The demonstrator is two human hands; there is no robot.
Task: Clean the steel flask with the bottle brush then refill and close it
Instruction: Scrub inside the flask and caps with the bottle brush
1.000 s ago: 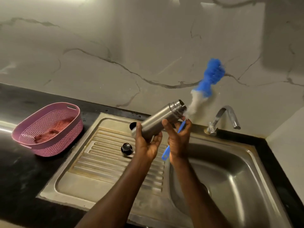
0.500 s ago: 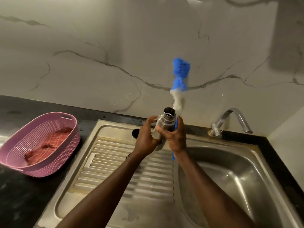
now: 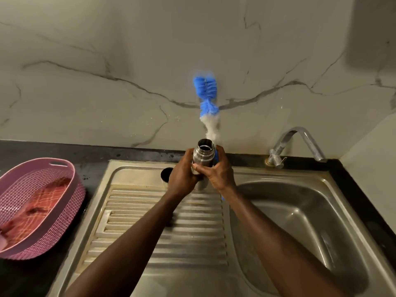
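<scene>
Held upright over the draining board [image 3: 167, 228] of the sink [image 3: 300, 221], mouth up: the steel flask [image 3: 203, 156], its long axis near vertical and leaning slightly away toward the wall. Wrapped round its body from the left, fingers curled and gripping: the left hand [image 3: 182, 176]. Closed over the right side of the flask, thumb laid across the front: the right hand [image 3: 218, 170], also pinning the blue handle of the bottle brush [image 3: 206, 91] against the flask wall.

Brush carried bristles up, standing above and just behind the open mouth, its long axis roughly parallel to the flask's and beside it, not inside. White bristles nearest the rim, blue bristles at the tip. Handle end poking out below the right wrist.

Judged from this: scrubbing step not yet underway, brush needing to be turned tip-down and lined up with the mouth before going in; right hand the nearer one for that, left hand free to steady. Narrow neck likely to catch the splayed bristles if entered at an angle.

Set behind the left hand on the steel: a dark cup-like cap [image 3: 166, 174], partly hidden. Off to the left on the dark counter: a pink basket [image 3: 70, 168] with a reddish cloth inside. At the back right: the tap [image 3: 300, 142], no water visibly running.
</scene>
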